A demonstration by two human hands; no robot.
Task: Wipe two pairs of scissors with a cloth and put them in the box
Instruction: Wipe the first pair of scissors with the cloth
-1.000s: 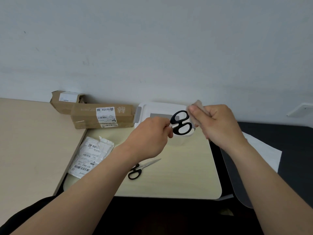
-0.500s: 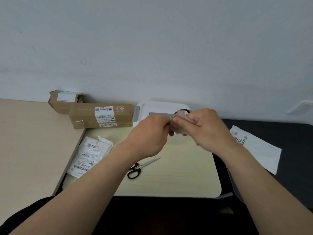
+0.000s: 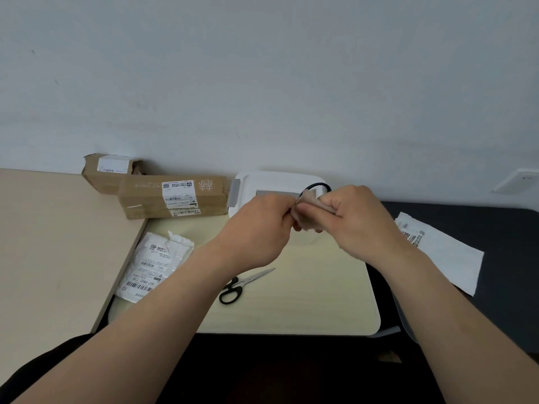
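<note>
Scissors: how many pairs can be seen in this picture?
2. One pair is held between both hands, mostly covered by the cloth, only a black handle loop showing. The other pair lies on the pale table, under the left forearm.

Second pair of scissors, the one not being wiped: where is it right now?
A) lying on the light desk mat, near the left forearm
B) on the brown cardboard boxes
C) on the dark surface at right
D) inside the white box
A: the second pair of scissors lies flat on the light desk mat, blades closed, beside the left forearm, apart from the white box.
</note>
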